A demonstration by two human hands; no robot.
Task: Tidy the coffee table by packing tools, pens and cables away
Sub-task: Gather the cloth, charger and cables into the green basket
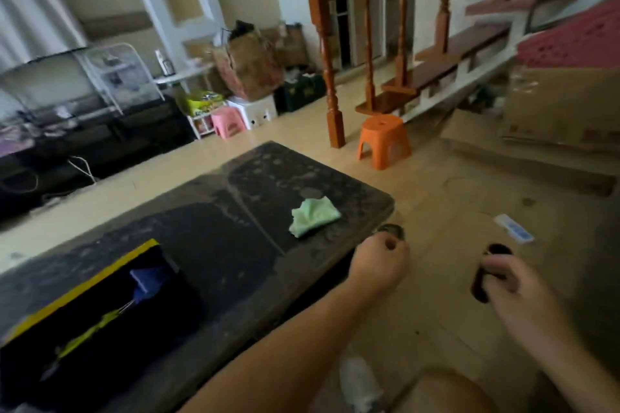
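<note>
A dark coffee table (208,245) carries a green cloth (314,215) and an open box (84,312).

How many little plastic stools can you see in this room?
2. An orange stool stands on the floor by the stair post, and a pink stool sits further back by the white box. Clutter may hide others.

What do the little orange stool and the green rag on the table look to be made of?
The orange stool looks like moulded plastic: one uniform colour, smooth rounded legs, slight sheen. The green rag seems a soft cloth, perhaps microfibre: it lies crumpled in folds with a matte surface on the coffee table.
</note>
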